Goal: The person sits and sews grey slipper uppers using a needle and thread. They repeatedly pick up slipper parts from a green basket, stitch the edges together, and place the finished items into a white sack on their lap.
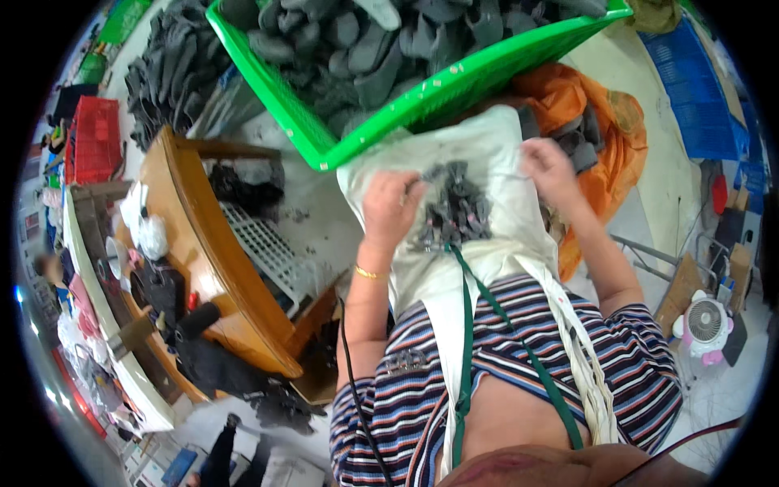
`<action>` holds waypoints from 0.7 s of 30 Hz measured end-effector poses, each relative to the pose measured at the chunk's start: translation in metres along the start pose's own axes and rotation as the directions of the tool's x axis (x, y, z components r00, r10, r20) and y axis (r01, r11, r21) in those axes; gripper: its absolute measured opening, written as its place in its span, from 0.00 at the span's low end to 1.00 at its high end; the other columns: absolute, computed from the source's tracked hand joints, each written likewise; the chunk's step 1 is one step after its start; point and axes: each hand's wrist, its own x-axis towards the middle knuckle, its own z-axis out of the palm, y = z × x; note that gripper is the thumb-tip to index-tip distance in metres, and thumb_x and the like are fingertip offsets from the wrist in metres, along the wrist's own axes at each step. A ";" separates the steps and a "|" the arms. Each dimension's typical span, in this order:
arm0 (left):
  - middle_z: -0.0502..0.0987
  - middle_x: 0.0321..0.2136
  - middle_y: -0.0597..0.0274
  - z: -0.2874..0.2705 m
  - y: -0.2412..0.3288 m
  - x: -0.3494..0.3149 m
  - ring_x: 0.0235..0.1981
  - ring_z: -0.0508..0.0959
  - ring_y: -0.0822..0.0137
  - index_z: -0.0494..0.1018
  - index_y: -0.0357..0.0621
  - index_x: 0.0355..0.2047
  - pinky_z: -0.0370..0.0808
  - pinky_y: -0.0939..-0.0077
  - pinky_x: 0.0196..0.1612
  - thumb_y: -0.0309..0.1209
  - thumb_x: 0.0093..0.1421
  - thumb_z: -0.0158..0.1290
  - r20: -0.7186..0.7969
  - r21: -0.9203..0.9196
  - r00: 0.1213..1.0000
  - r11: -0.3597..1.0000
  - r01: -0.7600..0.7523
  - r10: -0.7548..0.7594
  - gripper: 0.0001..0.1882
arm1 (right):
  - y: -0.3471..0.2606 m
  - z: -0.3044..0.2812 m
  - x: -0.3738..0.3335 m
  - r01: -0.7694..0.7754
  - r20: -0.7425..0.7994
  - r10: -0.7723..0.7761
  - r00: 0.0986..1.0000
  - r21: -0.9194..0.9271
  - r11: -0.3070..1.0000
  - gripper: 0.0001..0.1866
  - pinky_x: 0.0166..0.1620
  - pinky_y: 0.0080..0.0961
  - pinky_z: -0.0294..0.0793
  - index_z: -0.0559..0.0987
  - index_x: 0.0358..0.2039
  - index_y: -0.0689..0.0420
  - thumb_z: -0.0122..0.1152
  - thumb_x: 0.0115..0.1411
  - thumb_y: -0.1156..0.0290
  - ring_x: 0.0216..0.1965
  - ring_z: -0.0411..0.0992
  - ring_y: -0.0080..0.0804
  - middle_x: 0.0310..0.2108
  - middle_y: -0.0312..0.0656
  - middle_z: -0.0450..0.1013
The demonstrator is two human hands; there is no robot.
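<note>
Striped top (pixel 637 357), wht apron (pixel 507 191), prob. gold bracelet (pixel 367 273)

a red crate (pixel 97 140), wooden table (pixel 199 243), white-and-pink fan (pixel 703 322) at right.

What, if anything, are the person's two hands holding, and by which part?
It cannot be told: the left hand is curled beside small, irregular dark-grey pieces; the right hand is blurred.
</note>
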 end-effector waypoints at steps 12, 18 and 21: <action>0.80 0.33 0.60 -0.006 0.017 0.083 0.35 0.79 0.69 0.79 0.38 0.39 0.76 0.76 0.38 0.28 0.60 0.61 0.388 -0.277 0.906 0.916 0.290 -0.169 0.09 | -0.061 0.049 0.027 -0.061 0.292 -0.008 0.956 0.226 0.972 0.08 0.33 0.14 0.65 0.77 0.36 0.60 0.62 0.65 0.68 0.30 0.62 0.11 0.29 0.26 0.69; 0.78 0.32 0.72 -0.004 -0.015 0.171 0.32 0.73 0.82 0.78 0.36 0.42 0.71 0.85 0.36 0.30 0.64 0.58 0.254 -0.444 0.936 0.830 0.336 -0.243 0.10 | -0.019 0.048 0.023 0.150 0.006 -0.150 0.989 -0.002 0.989 0.09 0.31 0.19 0.69 0.77 0.36 0.60 0.64 0.63 0.68 0.28 0.67 0.16 0.27 0.32 0.72; 0.79 0.29 0.68 0.017 -0.029 0.211 0.30 0.74 0.80 0.78 0.34 0.40 0.72 0.83 0.36 0.30 0.63 0.57 0.250 -0.388 0.944 0.871 0.302 -0.216 0.10 | -0.004 0.056 0.021 0.328 -0.015 -0.338 0.941 -0.207 0.922 0.08 0.29 0.26 0.70 0.78 0.34 0.60 0.66 0.57 0.71 0.26 0.71 0.32 0.27 0.42 0.71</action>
